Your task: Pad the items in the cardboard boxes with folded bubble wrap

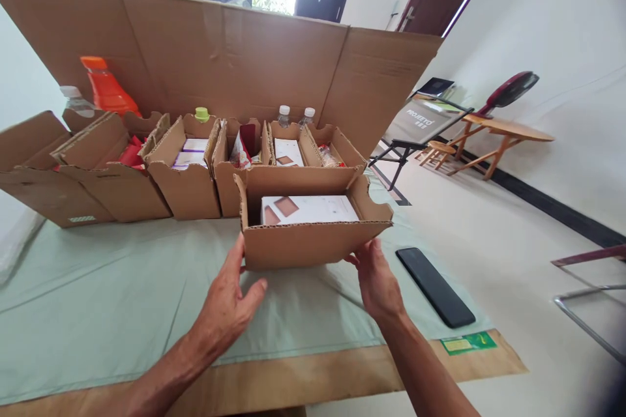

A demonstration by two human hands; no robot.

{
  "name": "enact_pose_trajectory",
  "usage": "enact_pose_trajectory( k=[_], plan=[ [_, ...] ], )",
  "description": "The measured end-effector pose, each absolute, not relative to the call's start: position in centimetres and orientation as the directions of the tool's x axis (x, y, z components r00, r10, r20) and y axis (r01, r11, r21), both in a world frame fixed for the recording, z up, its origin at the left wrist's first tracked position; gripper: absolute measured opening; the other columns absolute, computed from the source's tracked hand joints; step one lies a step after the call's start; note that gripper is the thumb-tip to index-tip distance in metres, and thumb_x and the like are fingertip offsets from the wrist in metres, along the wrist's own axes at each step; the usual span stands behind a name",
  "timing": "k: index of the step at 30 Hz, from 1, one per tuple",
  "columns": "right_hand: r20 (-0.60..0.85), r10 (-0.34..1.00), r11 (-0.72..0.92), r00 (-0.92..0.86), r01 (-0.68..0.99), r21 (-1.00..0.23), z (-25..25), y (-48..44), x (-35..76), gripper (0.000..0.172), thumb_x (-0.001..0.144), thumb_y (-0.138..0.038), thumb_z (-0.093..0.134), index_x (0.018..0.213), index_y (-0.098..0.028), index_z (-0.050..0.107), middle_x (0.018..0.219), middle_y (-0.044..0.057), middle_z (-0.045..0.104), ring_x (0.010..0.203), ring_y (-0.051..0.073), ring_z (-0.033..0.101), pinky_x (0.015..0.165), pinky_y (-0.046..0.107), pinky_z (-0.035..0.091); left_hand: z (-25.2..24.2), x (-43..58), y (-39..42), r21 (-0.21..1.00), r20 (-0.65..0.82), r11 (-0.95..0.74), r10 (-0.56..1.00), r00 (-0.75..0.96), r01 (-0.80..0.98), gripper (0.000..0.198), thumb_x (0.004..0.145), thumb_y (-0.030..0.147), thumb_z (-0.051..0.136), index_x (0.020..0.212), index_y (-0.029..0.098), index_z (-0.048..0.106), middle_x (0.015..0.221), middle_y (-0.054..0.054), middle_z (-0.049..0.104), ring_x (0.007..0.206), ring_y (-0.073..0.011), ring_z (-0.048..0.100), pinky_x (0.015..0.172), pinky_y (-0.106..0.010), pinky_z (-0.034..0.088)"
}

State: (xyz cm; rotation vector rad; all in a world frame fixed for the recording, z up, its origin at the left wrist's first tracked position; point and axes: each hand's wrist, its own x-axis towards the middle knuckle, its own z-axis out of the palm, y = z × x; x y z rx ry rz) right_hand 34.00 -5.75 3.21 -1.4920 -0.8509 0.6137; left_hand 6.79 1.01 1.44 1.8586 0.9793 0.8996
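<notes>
My left hand [229, 303] spread wide, fingertips against front-left corner of open cardboard box [313, 244], thumb splayed, no grip. My right hand [377, 283] also open, fingertips touching box's front-right bottom edge. Box sits on green cloth [98, 300] over worktop [303, 381], 12 o'clock from my hands. White carton [313, 210] lies flat inside. Black phone [435, 287] at 3 o'clock of right hand, near. Row of boxes [186, 176] at 11 o'clock, behind.
</notes>
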Motion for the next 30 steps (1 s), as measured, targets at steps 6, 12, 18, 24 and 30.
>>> enact_pose_trajectory(
  k=[6, 12, 18, 24, 30],
  plan=[
    [0.192, 0.708, -0.04, 0.68, 0.31, -0.95, 4.0, -6.9, 35.0, 0.05, 0.093, -0.064, 0.053, 0.118, -0.025, 0.072, 0.132, 0.012, 0.072, 0.124, 0.032, 0.066, 0.1, 0.052, 0.053, -0.2, 4.4, 3.4, 0.878, 0.126, -0.303, 0.893, 0.431, 0.37, 0.077, 0.094, 0.031, 0.054, 0.163, 0.027, 0.02, 0.162, -0.015, 0.045, 0.138, -0.0324, 0.056, 0.102, -0.05, 0.057],
    [0.649, 0.699, 0.212, 0.3, 0.779, -0.59, 15.0, -4.6, 32.4, 0.017, 0.098, -0.037, 0.06, 0.103, -0.035, 0.075, 0.114, 0.001, 0.077, 0.115, 0.026, 0.069, 0.104, 0.047, 0.052, -1.9, 4.8, 4.7, 0.858, 0.201, -0.377, 0.871, 0.448, 0.349, 0.073, 0.095, 0.031, 0.055, 0.162, 0.026, 0.026, 0.16, -0.014, 0.048, 0.143, -0.0327, 0.051, 0.118, -0.058, 0.043],
    [0.069, 0.852, 0.503, -0.519, 0.775, -0.381, 20.2, 6.3, 26.3, 0.04, 0.098, -0.054, 0.054, 0.115, -0.026, 0.077, 0.126, 0.005, 0.074, 0.125, 0.031, 0.063, 0.107, 0.047, 0.046, -3.9, 5.6, 5.2, 0.777, 0.306, -0.492, 0.841, 0.447, 0.393, 0.063, 0.098, 0.023, 0.049, 0.159, 0.022, 0.032, 0.156, -0.017, 0.051, 0.143, -0.0304, 0.051, 0.117, -0.054, 0.044],
    [-0.081, 0.843, 0.518, -0.532, 0.843, -0.147, 18.5, 8.5, 24.7, 0.033, 0.081, -0.056, 0.077, 0.087, -0.024, 0.079, 0.097, 0.008, 0.076, 0.107, 0.034, 0.066, 0.102, 0.049, 0.044, -4.1, 5.8, 6.3, 0.761, 0.302, -0.495, 0.842, 0.446, 0.419, 0.053, 0.1, 0.019, 0.044, 0.152, 0.021, 0.043, 0.144, -0.016, 0.063, 0.13, -0.0313, 0.061, 0.109, -0.056, 0.049],
    [0.034, 0.903, 0.428, -0.428, 0.89, -0.159, 18.6, 7.9, 25.4, 0.041, 0.076, -0.064, 0.075, 0.087, -0.025, 0.079, 0.099, 0.01, 0.077, 0.1, 0.033, 0.068, 0.089, 0.043, 0.051, -3.6, 6.2, 6.7, 0.749, 0.293, -0.498, 0.84, 0.456, 0.437, 0.049, 0.098, 0.016, 0.039, 0.146, 0.016, 0.05, 0.135, -0.02, 0.067, 0.123, -0.0336, 0.065, 0.105, -0.06, 0.05]
  ],
)
